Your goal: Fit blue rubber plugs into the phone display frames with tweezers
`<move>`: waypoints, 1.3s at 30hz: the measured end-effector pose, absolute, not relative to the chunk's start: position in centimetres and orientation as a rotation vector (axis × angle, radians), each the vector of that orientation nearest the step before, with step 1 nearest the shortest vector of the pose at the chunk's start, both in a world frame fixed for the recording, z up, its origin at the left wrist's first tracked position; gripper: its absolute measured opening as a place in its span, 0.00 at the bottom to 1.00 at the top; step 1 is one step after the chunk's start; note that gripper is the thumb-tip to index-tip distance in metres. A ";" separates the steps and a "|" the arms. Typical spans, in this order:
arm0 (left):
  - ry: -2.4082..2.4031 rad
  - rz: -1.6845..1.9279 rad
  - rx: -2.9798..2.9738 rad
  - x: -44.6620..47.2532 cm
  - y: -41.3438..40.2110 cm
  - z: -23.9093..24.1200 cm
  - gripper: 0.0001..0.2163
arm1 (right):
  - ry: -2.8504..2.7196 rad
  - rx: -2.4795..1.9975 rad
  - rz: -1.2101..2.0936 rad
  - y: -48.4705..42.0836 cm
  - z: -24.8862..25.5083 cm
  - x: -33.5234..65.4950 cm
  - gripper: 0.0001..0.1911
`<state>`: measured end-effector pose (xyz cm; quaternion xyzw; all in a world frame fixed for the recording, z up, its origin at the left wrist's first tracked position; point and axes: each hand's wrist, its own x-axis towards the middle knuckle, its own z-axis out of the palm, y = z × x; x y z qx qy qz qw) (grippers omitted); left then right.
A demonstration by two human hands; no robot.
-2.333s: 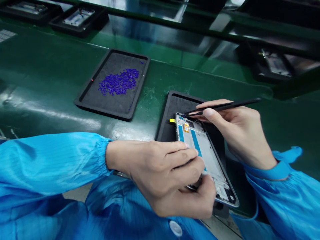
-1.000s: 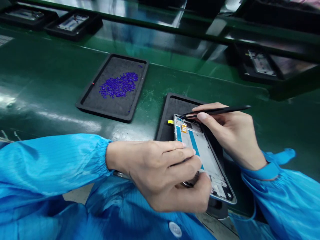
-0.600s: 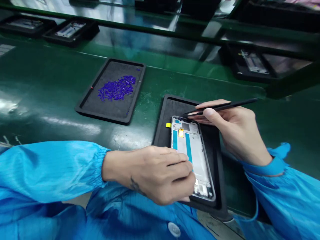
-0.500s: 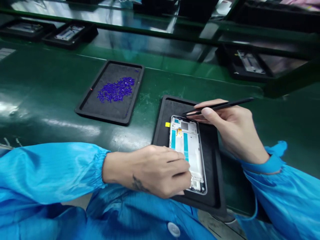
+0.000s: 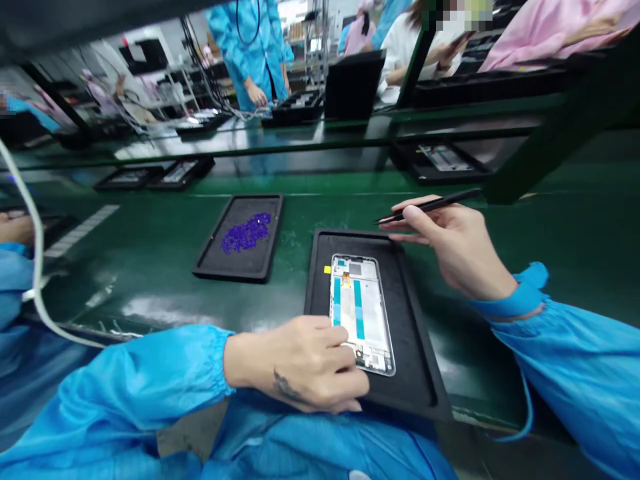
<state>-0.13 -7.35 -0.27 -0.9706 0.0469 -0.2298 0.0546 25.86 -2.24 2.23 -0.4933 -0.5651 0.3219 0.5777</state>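
White glare streaks a glossy dark-green workbench (image 5: 293, 273) in dim light; the brighter room behind (image 5: 310, 40) blurs.

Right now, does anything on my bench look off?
Nothing looks spilled: purple pieces lie inside their black tray, though a red speck on its left rim looks odd against black. The phone frame shows no obvious damage.

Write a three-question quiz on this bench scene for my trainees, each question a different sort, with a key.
1. What does the right hand hold?
A) a screwdriver
B) black tweezers
C) a cable

2. True or false: the purple pieces and the phone frame lie in separate trays.

3. Fill in the colour: the tab at the phone frame's upper left is ____.

Key: 1. B; 2. True; 3. yellow.
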 end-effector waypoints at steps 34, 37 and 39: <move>-0.938 0.216 -2.541 8.5 23.5 4.0 0.16 | -2.256 -0.619 -0.193 -11.9 0.5 22.8 0.11; -0.880 0.083 -2.580 11.7 23.2 4.7 0.16 | -2.293 -0.661 -0.156 -12.1 0.2 22.6 0.11; -0.795 -0.019 -2.639 15.3 22.3 4.6 0.17 | -2.325 -0.674 -0.128 -12.2 0.0 22.5 0.12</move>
